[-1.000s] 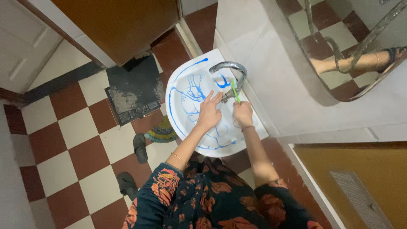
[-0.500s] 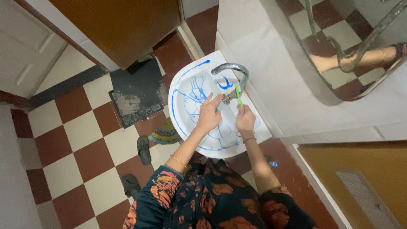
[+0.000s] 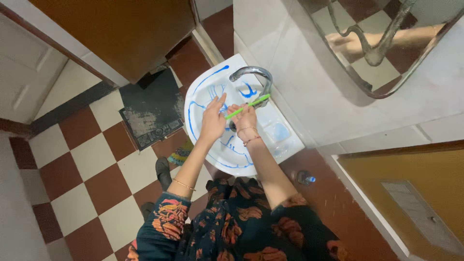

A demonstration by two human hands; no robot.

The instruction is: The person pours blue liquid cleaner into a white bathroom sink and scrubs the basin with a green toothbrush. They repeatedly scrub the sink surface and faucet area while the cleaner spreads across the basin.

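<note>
My right hand [image 3: 246,118] closed around green toothbrush [image 3: 247,106], over white basin [image 3: 203,87], below tap [image 3: 251,75]. Brush axis slants up-right toward wall. My left hand [image 3: 212,121] open, fingers spread, touching brush's lower-left end, nearer bowl centre.

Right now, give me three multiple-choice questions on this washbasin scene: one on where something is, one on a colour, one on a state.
1. Where is the right hand?
A. over the sink
B. on the door
C. on the floor mat

2. What colour is the brush handle?
A. red
B. green
C. black

3. How is the left hand?
A. fist closed
B. fingers stretched
C. gripping the tap

Answers: 1 A, it is above the basin under the tap; 2 B, the thin handle is bright green; 3 B, its fingers are extended over the bowl.
</note>
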